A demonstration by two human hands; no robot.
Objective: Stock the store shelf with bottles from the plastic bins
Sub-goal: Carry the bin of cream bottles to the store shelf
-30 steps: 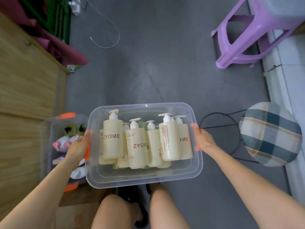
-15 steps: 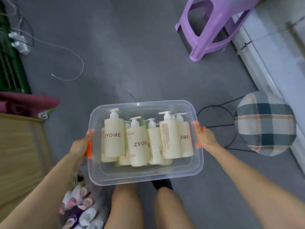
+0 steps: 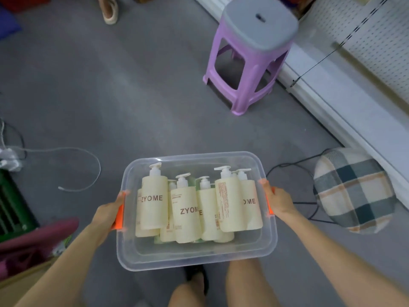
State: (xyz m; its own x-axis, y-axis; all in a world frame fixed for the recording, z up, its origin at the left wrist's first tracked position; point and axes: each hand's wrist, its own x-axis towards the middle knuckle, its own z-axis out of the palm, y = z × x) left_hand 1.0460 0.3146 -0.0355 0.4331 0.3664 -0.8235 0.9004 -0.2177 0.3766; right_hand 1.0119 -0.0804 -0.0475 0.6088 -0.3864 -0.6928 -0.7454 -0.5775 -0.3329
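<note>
One shelf [image 3: 332,103]: white base with a pegboard back, running diagonally from top centre to the right edge. It lies ahead and to the right of the load.
Purple stool [image 3: 250,63]: stands on the floor just beside the shelf base, straight ahead of the bin.
Bin [image 3: 194,260]: clear plastic, carried off the floor in front of the person's legs. Its long axis runs left-right across the body, oblique to the shelf edge.
Plaid stool [image 3: 352,191]: round cushion near the shelf base, just right of the bin's right end.
Bottles [image 3: 155,200]: cream pump bottles, at least six pump heads showing, all inside the bin. They look laid back in layers with the pumps toward the far wall. None are on the shelf yet.
Left hand [image 3: 108,214]: fingers wrapped around the orange left handle [image 3: 119,218].
Right hand [image 3: 280,201]: gripping the orange right handle [image 3: 269,202]; this is the hand nearer the shelf.
Judgement: still the carry stage. The next move likely needs a turn to the right, and the plaid stool sits on that side, so the right end of the bin could clip it.
</note>
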